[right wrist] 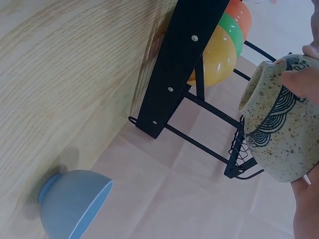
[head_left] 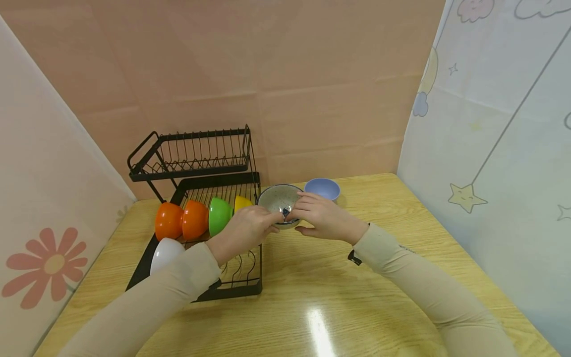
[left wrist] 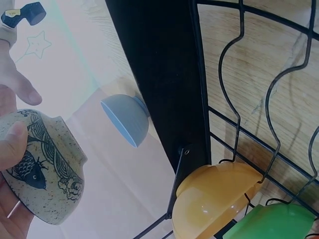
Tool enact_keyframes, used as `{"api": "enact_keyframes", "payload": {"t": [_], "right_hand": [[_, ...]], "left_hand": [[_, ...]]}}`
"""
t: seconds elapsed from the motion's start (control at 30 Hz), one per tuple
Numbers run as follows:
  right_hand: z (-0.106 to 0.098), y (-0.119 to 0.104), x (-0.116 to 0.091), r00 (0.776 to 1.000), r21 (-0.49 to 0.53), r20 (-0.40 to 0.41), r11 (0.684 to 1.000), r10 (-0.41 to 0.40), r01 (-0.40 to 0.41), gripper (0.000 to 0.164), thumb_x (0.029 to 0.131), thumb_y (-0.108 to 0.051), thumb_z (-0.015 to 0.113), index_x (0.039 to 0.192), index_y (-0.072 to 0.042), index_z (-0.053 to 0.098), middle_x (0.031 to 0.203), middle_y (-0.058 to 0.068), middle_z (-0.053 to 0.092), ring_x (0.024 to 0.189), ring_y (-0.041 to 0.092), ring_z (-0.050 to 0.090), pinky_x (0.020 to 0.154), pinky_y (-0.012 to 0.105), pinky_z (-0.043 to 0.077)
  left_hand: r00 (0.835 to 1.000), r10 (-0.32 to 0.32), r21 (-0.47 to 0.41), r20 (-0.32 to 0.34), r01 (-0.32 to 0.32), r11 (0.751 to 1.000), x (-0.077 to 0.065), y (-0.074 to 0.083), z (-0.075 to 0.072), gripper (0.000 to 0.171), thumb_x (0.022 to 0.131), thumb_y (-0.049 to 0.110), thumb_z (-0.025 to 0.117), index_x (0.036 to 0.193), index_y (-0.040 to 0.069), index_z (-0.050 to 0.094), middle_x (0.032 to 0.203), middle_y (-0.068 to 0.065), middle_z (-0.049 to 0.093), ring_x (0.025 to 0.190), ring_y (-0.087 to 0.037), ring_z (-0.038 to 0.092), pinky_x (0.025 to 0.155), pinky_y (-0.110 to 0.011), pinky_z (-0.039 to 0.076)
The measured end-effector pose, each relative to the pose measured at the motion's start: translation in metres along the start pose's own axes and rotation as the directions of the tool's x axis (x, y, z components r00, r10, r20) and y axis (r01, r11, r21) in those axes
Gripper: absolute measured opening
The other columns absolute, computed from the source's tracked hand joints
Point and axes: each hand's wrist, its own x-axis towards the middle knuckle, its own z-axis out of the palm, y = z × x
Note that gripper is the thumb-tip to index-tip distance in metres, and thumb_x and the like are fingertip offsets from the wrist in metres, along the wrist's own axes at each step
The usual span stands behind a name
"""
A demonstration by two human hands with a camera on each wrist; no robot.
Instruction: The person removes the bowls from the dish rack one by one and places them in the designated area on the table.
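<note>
A speckled ceramic bowl [head_left: 281,196] with dark blue fish and wave patterns is held up beside the rack, its inside turned partly toward me. My left hand [head_left: 247,225] grips its near left side, thumb on the outer wall and fingers beneath, as the left wrist view shows. On the other side, my right hand [head_left: 323,215] has its fingers at the bowl's right edge, and its thumb stands away from the wall. The patterned bowl [right wrist: 284,124] fills the right side of the right wrist view. Behind it on the table stands a blue bowl [head_left: 322,189].
A black two-tier dish rack [head_left: 227,293] stands at the left. Two orange bowls [head_left: 168,221], a green bowl [head_left: 219,216], a yellow bowl [head_left: 242,202] and a white bowl [head_left: 166,254] sit on its lower tier. Cloth walls enclose the wooden table [head_left: 357,307].
</note>
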Motion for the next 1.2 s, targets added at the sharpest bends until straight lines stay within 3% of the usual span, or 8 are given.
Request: {"api": "enact_keyframes", "payload": {"t": [0.37, 0.73, 1.2], "right_hand": [[0.0003, 0.0000, 0.0005, 1.000, -0.033, -0.008, 0.999, 0.001, -0.002, 0.032, 0.070, -0.015, 0.080, 0.097, -0.010, 0.064, 0.094, -0.001, 0.065, 0.095, 0.017, 0.060, 0.101, 0.045, 0.035], [-0.0006, -0.0020, -0.0010, 0.999, -0.063, 0.025, 0.998, 0.031, -0.030, 0.026, 0.074, -0.014, 0.078, 0.096, -0.011, 0.065, 0.094, -0.001, 0.065, 0.095, 0.015, 0.060, 0.105, 0.040, 0.031], [0.0023, -0.0018, -0.0036, 1.000, -0.055, -0.017, 0.998, 0.007, -0.008, 0.024, 0.073, -0.013, 0.078, 0.093, -0.010, 0.065, 0.093, 0.000, 0.065, 0.094, 0.015, 0.061, 0.101, 0.043, 0.036]], "left_hand": [[1.000, -0.001, -0.002, -0.012, 0.001, 1.000, 0.0003, 0.0002, -0.0018, 0.021, 0.080, 0.023, 0.072, 0.096, 0.016, 0.060, 0.077, 0.004, 0.068, 0.065, -0.009, 0.059, 0.062, -0.024, 0.050], [1.000, 0.001, -0.007, -0.007, -0.001, 1.000, 0.0008, 0.0006, -0.0018, 0.021, 0.080, 0.024, 0.072, 0.097, 0.017, 0.061, 0.078, 0.004, 0.068, 0.066, -0.009, 0.060, 0.064, -0.024, 0.051], [1.000, -0.004, -0.010, 0.013, 0.004, 1.000, 0.0011, 0.0019, -0.0010, 0.022, 0.080, 0.024, 0.071, 0.098, 0.017, 0.061, 0.081, 0.004, 0.069, 0.068, -0.010, 0.061, 0.064, -0.025, 0.051]]}}
